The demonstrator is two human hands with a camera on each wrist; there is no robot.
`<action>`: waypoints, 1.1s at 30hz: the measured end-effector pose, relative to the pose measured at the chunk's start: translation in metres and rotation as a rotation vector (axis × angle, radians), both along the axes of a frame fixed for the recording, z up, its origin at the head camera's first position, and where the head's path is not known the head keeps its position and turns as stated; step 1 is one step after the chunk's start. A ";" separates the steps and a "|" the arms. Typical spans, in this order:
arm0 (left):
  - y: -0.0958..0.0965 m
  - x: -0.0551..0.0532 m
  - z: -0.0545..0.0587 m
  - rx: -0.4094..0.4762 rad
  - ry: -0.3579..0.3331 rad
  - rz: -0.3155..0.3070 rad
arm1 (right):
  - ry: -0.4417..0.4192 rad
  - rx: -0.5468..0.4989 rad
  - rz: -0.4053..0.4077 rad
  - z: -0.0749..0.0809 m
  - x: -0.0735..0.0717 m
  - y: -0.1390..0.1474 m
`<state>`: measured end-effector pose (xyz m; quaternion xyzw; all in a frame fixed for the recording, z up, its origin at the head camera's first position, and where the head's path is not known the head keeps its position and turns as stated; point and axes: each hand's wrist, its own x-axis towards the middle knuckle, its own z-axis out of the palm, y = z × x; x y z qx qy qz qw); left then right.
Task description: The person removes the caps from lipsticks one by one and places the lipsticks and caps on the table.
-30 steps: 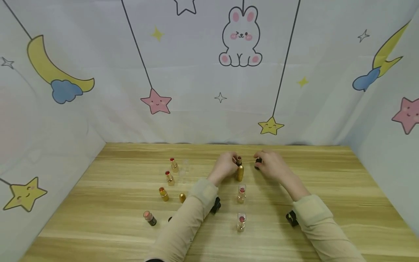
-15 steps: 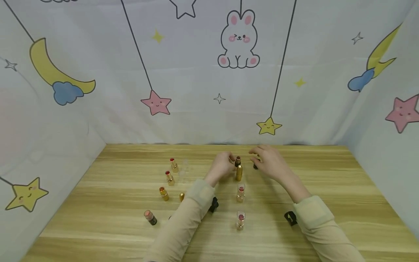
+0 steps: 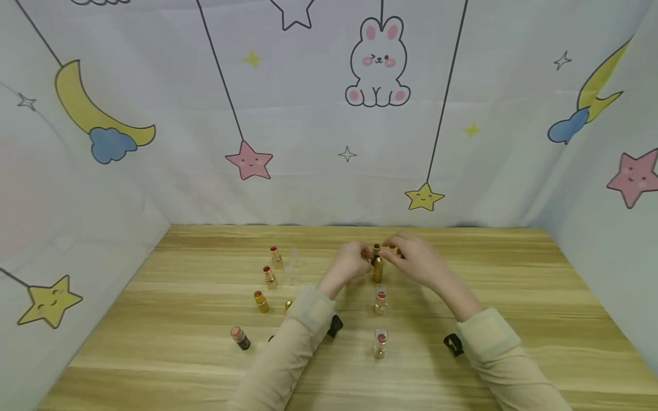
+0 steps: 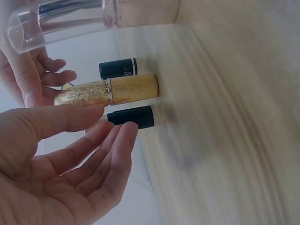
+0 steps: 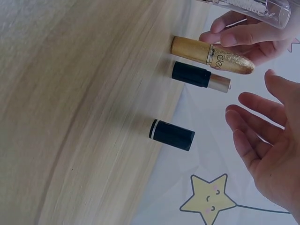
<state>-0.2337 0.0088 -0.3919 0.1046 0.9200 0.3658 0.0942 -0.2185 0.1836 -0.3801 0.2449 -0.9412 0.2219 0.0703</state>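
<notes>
An uncapped black lipstick point(image 5: 191, 74) stands on the table, its metallic upper part showing. Right beside it is a capped gold lipstick point(image 3: 377, 272). My left hand point(image 3: 350, 261) is at the black lipstick's left side; in the left wrist view its thumb and fingertips point(image 4: 130, 127) overlap the tube, with a gap between them. My right hand point(image 5: 267, 136) has its fingers spread and relaxed, holding nothing, just right of both lipsticks. The black cap point(image 5: 172, 135) stands on the table by itself, partly hidden behind my right hand in the head view.
Two lipsticks with clear caps point(image 3: 380, 302) stand nearer me in line. On the left are several uncapped lipsticks point(image 3: 261, 302), clear caps point(image 3: 289, 273) and a gold cap point(image 3: 289, 305) by my sleeve. A printed cloth point(image 3: 308, 114) hangs behind the wooden table point(image 3: 514, 274).
My right hand has let go of the black cap and moved left toward the black lipstick. My left hand has stayed in nearly the same place beside it.
</notes>
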 end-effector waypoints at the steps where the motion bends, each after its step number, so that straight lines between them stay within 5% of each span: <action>1: 0.000 0.001 0.000 0.004 0.001 -0.010 | -0.006 -0.002 0.004 0.000 0.000 -0.001; 19: 0.006 0.006 -0.011 0.031 0.021 -0.106 | -0.022 -0.007 0.082 -0.005 0.005 -0.009; 33: 0.007 0.003 -0.020 0.054 0.009 -0.091 | 0.008 -0.012 0.126 -0.011 0.003 -0.012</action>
